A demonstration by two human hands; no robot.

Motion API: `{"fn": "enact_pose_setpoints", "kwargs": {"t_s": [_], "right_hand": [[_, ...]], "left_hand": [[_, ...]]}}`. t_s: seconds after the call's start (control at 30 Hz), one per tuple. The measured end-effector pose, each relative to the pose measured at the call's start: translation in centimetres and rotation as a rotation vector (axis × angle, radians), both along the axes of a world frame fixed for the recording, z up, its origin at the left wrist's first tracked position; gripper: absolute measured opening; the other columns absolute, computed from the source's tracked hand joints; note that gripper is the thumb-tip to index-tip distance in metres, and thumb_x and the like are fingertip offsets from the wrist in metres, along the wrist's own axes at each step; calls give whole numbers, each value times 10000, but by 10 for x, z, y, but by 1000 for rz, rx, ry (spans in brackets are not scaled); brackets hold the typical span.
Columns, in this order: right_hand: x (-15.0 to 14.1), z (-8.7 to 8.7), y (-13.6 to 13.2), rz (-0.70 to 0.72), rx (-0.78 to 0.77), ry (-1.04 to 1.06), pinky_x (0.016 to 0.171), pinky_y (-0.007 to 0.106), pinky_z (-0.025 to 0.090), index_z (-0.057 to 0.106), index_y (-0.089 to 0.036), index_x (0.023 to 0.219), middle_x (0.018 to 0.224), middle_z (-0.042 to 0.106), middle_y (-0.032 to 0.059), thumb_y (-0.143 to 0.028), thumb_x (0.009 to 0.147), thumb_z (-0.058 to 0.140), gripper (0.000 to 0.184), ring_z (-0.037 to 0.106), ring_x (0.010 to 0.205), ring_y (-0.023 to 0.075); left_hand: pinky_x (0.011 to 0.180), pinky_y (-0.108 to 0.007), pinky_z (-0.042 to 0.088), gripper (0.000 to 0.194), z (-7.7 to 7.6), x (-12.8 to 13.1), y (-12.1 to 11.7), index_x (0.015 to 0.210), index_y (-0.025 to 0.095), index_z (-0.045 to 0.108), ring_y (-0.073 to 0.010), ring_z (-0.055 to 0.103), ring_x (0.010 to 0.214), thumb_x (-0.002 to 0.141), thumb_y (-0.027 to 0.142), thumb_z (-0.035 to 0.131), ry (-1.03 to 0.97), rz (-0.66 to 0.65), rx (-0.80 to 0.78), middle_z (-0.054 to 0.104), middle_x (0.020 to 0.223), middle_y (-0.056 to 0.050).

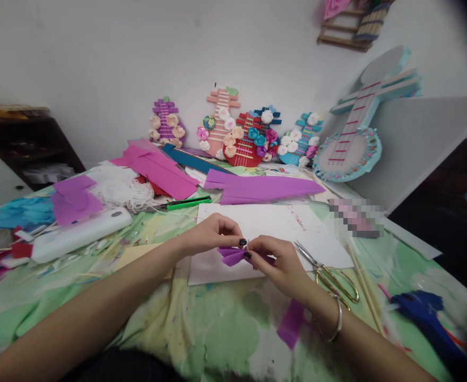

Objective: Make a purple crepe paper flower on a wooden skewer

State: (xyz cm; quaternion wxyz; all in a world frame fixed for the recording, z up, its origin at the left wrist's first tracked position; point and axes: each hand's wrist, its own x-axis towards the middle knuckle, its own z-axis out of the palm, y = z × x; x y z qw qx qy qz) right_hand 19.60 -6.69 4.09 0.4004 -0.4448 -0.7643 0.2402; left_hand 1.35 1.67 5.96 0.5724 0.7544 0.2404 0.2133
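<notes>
A gathered piece of purple crepe paper (232, 257) is pinched between my two hands above a white sheet (213, 273). My left hand (213, 234) has its thumb and fingers closed at the paper's upper edge. From the other side, my right hand (277, 260) grips the same piece near its middle, where a small white bit shows between the fingertips. Gold-handled scissors (329, 273) lie just right of my right hand, blades toward the sheet. Below my right wrist lies a loose purple strip (292, 323).
A blue glue gun (422, 313) rests at the right edge beside wooden sticks (363, 284). Behind the sheet are purple paper (257, 188), a green cutter (189, 202) and white string (122, 188). Decorated paper lutes (245, 140) lean on the wall.
</notes>
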Motion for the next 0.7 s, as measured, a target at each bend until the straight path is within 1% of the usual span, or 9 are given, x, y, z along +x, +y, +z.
{"fn": "enact_pose_setpoints", "kwargs": {"t_s": [0.07, 0.13, 0.2, 0.3, 0.37, 0.43, 0.53, 0.63, 0.7], "right_hand": [[-1, -1, 1, -34, 42, -52, 537, 205, 386, 614, -166, 805, 675, 598, 10, -191, 832, 532, 90, 503, 581, 96], [-1, -3, 1, -65, 44, -77, 547, 208, 392, 616, -167, 790, 671, 600, 10, -180, 831, 523, 103, 514, 590, 101], [-2, -6, 2, -98, 5, -57, 549, 210, 405, 611, -168, 786, 656, 599, 7, -185, 831, 520, 102, 536, 589, 106], [-3, -10, 4, -153, -95, 73, 544, 213, 433, 590, -165, 771, 617, 588, -6, -207, 823, 540, 83, 574, 563, 110], [-3, -13, 7, -173, -168, 219, 538, 216, 453, 576, -160, 760, 630, 590, -5, -237, 819, 555, 99, 593, 555, 113], [-4, -14, 9, -165, -219, 387, 544, 219, 465, 568, -157, 763, 658, 587, -2, -272, 818, 568, 127, 595, 569, 112], [-5, -13, 10, -135, -253, 586, 539, 206, 444, 565, -154, 763, 640, 566, -12, -295, 807, 597, 152, 561, 570, 95], [-5, -11, 10, -120, -277, 706, 528, 195, 404, 572, -155, 763, 631, 554, -19, -297, 798, 622, 155, 522, 562, 79], [-4, -10, 10, -104, -290, 770, 557, 202, 397, 581, -161, 782, 661, 558, -16, -295, 803, 624, 143, 517, 593, 81]], "left_hand": [[495, -180, 336, 188, 3, -1, -3, 711, 99, 661, -67, 448, 532, 755, 280, 636, 41, 17, 214, 542, 597, 2], [536, -194, 364, 137, 4, -1, -7, 728, 127, 690, -83, 484, 582, 760, 249, 637, 34, 84, 537, 554, 640, -11], [574, -212, 379, 117, 3, 0, -13, 742, 155, 701, -100, 500, 630, 783, 228, 619, 16, 174, 886, 553, 661, -18], [568, -237, 372, 163, -2, 4, -25, 707, 153, 668, -126, 487, 648, 825, 199, 566, 45, 256, 1346, 572, 663, -32], [546, -244, 366, 169, -6, 7, -33, 677, 140, 635, -132, 477, 625, 824, 146, 553, 61, 269, 1549, 574, 635, -31], [551, -251, 385, 134, -11, 10, -39, 710, 129, 623, -132, 491, 615, 823, 118, 551, 61, 274, 1627, 585, 631, -30], [573, -254, 426, 70, -18, 14, -44, 836, 121, 625, -129, 539, 636, 830, 114, 555, -38, 322, 1577, 644, 694, -42], [594, -242, 458, 118, -21, 17, -46, 922, 131, 633, -115, 581, 651, 826, 107, 569, -194, 350, 1412, 698, 774, -50], [572, -224, 459, 126, -21, 19, -47, 916, 143, 662, -98, 580, 602, 811, 119, 597, -259, 392, 1208, 713, 763, -40]]}}
